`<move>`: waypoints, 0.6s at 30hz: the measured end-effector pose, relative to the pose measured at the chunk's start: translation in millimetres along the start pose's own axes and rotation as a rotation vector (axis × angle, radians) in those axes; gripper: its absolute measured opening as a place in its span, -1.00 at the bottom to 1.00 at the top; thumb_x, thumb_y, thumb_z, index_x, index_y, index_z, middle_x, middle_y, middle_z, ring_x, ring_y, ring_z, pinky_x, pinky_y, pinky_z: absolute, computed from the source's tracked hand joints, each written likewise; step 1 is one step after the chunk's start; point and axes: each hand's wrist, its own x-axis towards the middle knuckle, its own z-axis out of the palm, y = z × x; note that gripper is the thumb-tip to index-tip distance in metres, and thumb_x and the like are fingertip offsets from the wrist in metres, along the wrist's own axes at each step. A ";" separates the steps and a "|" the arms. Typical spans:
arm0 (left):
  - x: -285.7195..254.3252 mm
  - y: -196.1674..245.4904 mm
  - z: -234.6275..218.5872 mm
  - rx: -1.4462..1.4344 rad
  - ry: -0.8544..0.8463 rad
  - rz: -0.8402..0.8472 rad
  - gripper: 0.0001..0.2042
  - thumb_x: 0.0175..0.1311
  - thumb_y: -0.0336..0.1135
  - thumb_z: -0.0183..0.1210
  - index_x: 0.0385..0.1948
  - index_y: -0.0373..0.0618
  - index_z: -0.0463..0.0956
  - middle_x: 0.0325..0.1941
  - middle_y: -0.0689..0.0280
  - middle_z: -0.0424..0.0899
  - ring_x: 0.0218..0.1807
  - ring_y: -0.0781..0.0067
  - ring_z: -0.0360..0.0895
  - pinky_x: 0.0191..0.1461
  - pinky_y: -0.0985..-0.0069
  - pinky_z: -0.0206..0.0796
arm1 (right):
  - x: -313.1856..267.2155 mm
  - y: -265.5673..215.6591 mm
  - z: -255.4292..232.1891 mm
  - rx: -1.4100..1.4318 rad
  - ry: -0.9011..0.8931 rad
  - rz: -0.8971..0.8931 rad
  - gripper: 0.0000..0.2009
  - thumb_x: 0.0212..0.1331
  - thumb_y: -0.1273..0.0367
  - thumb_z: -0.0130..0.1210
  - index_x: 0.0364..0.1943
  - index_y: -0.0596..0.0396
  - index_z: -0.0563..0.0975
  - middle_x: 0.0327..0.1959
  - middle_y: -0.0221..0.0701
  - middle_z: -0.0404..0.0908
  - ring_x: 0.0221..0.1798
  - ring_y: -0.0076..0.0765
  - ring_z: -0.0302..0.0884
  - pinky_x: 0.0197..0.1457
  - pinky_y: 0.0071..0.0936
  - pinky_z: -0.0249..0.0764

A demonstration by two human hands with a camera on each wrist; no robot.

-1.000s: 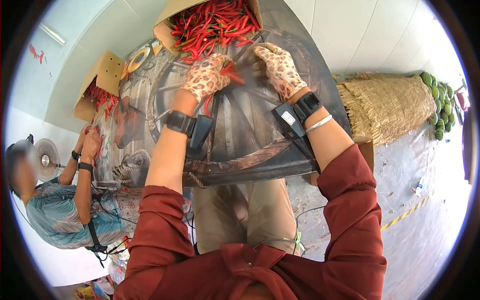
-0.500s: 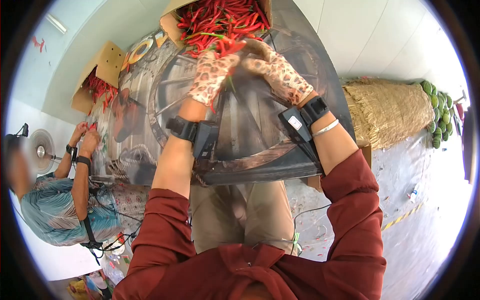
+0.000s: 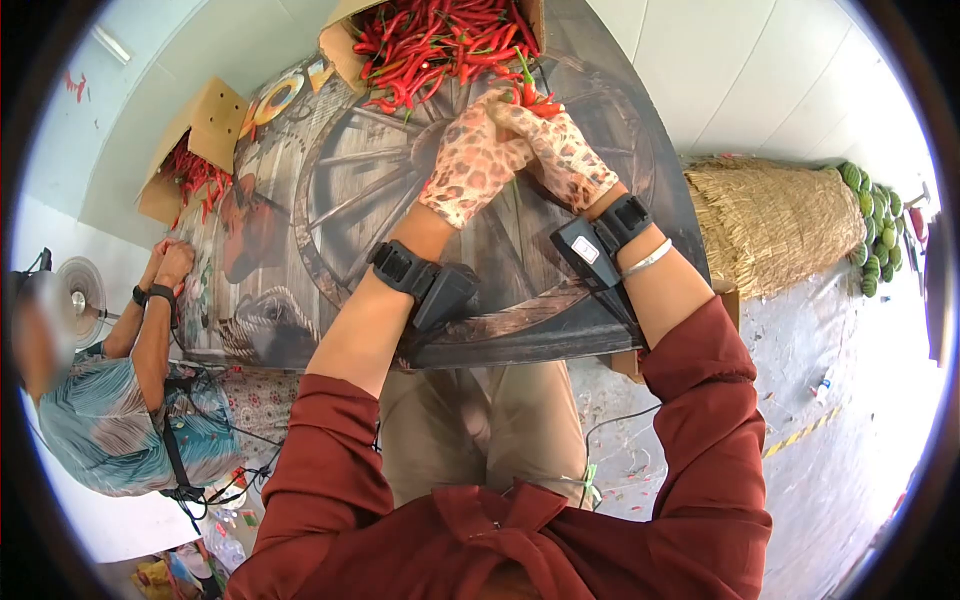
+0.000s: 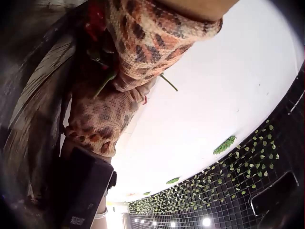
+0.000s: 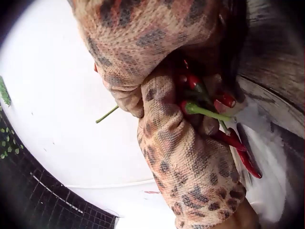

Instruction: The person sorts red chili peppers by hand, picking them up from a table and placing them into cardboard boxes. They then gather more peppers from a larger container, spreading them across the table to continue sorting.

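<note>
My two gloved hands meet over the table, in leopard-print gloves. The left hand [image 3: 472, 165] curls round several red chili peppers [image 5: 231, 140]; their green stems stick out past its fingers in the right wrist view. Against it, the right hand [image 3: 565, 160] has its fingers bent in on the same bunch [image 3: 538, 100], whose red pods and a green stem show beyond the fingertips. A thin stem [image 4: 169, 82] juts out between the gloves in the left wrist view. The gloves hide much of the bunch.
A tipped cardboard box [image 3: 342, 55] spills a heap of red chilies [image 3: 440, 45] just beyond my hands. A second box [image 3: 215, 125] of chilies lies at the left, near another person [image 3: 120, 410]. The table [image 3: 480, 340] has a wheel-print cover. Straw [image 3: 775, 225] and watermelons [image 3: 880, 230] are right.
My left hand has moved right with its chilies, away from the heap's edge. Both hands, apart a second ago, are now together. The other person's hands have shifted slightly.
</note>
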 end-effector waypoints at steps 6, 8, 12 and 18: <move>0.2 9.6 -4.7 -0.109 -0.057 -0.038 -0.37 -0.03 -0.24 0.28 0.15 -0.20 0.27 0.04 0.11 0.50 0.08 0.25 0.45 0.13 0.43 0.28 | 3.4 3.5 -6.6 0.020 0.041 -0.085 -0.76 0.09 0.49 0.10 -0.12 0.17 0.45 -0.25 -0.37 0.56 -0.23 -0.45 0.54 -0.19 -0.50 0.51; -0.5 6.1 -3.2 -0.115 -0.090 -0.047 -0.35 -0.01 -0.25 0.30 0.17 -0.18 0.26 0.12 0.15 0.45 0.14 0.34 0.41 0.16 0.48 0.25 | 9.9 13.1 -16.1 -0.221 0.008 -0.306 -0.76 0.09 0.50 0.10 -0.13 0.17 0.46 -0.26 -0.37 0.56 -0.24 -0.44 0.54 -0.20 -0.49 0.51; -1.4 3.6 -4.2 -0.040 -0.071 0.014 -0.32 -0.02 -0.23 0.28 0.20 -0.17 0.22 0.21 0.10 0.36 0.23 0.23 0.31 0.24 0.41 0.19 | 7.4 12.2 -18.7 -0.380 0.005 -0.441 -0.77 0.09 0.49 0.08 -0.14 0.17 0.46 -0.27 -0.38 0.56 -0.26 -0.43 0.54 -0.23 -0.47 0.49; -0.8 12.5 -13.5 -0.086 -0.061 -0.071 -0.32 -0.01 -0.19 0.31 0.19 -0.17 0.23 0.21 0.13 0.36 0.24 0.29 0.31 0.25 0.42 0.17 | 5.8 3.8 -16.0 -0.114 0.107 -0.249 -0.82 0.10 0.47 0.07 -0.19 0.19 0.50 -0.35 -0.37 0.56 -0.32 -0.46 0.54 -0.33 -0.47 0.48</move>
